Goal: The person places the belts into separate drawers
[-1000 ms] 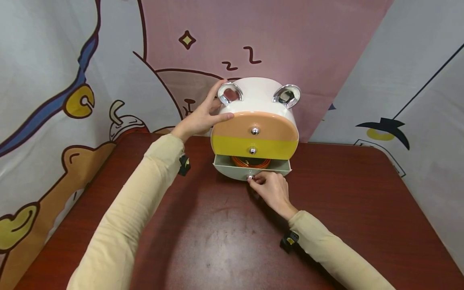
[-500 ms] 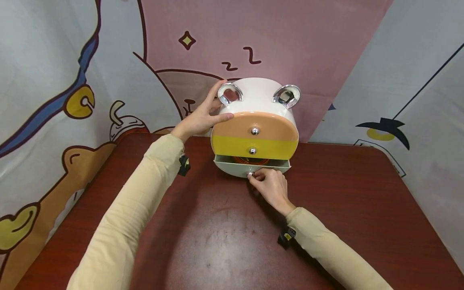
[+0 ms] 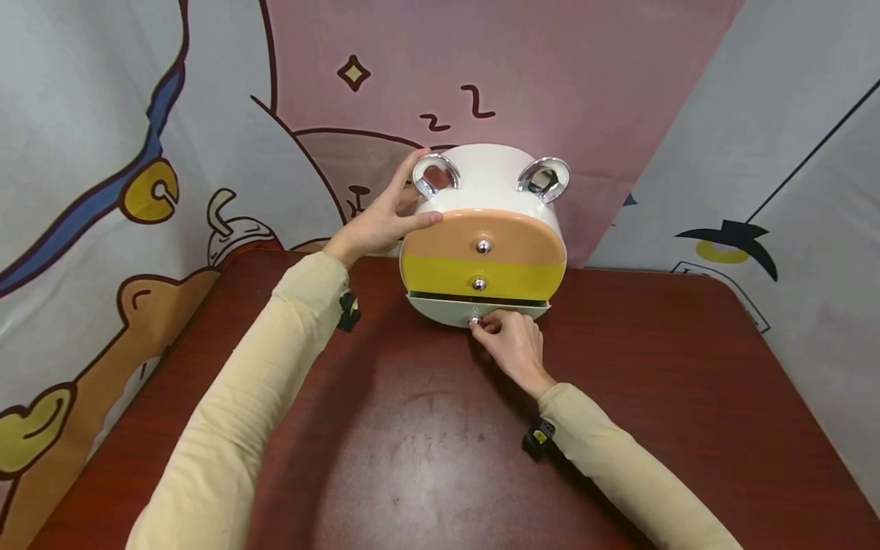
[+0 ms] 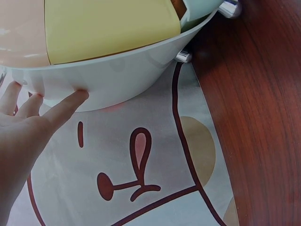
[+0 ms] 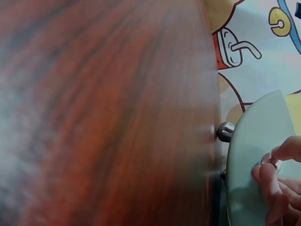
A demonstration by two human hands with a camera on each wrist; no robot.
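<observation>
A small drawer cabinet (image 3: 495, 179) stands at the back of the table, white-bodied with two shiny silver ears. Its front has an orange drawer (image 3: 440, 238), a yellow drawer (image 3: 440, 279) and a pale green bottom drawer (image 3: 436, 307). The bottom one sticks out a little, leaving a narrow dark gap above it. My left hand (image 3: 378, 221) braces the cabinet's upper left side, its fingertips (image 4: 81, 93) against the white wall. With thumb and fingers, my right hand (image 3: 516, 344) pinches the silver knob (image 5: 269, 162) of the green drawer.
The dark red wooden table (image 3: 412, 443) runs in front of and beside the cabinet. A cartoon-printed cloth (image 3: 584, 69) hangs close behind it. Small silver feet (image 5: 226, 132) hold the cabinet up off the tabletop.
My right hand has moved forward, sliding the green drawer inward. The orange coiled thing seen inside it earlier is now hidden. My left hand stays in place.
</observation>
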